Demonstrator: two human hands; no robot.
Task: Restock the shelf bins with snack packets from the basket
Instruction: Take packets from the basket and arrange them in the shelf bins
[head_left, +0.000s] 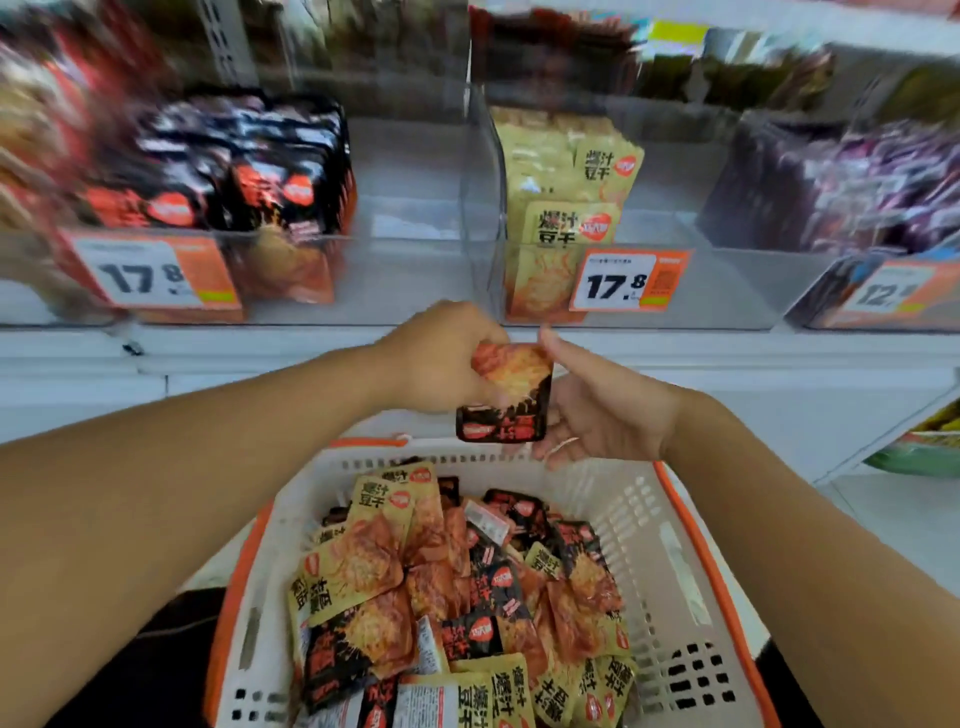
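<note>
Across the top of our view runs the white shelf (311, 358), carrying a row of clear plastic bins. The left bin (405, 280) holds black-and-orange packets (270, 182) stacked at its left side, with bare floor beside them; an orange price tag (156, 275) hangs on its front. The middle bin (727, 291) holds yellow packets (566, 208) standing in a row at its left end, behind a second price tag (626, 280). Further right, a third bin shows purple packets (841, 192), too blurred for us to read.

Below the shelf we hold the white basket (665, 545) with orange rims, close to our body. It carries a loose heap of snack packets (467, 587), yellow ones and black-and-orange ones mixed, some face down.

Above the far rim of the basket, just below the shelf edge, our two hands meet on one black-and-orange packet (506, 400), which hangs upside down. Our left hand (441, 358) grips its upper end, fingers curled around the top edge. Our right hand (597, 410) lies behind it, thumb raised beside the packet's upper right corner and fingers reaching under its lower edge; a thin ring shows on one finger. The packet is clear of both the basket and the bins.
</note>
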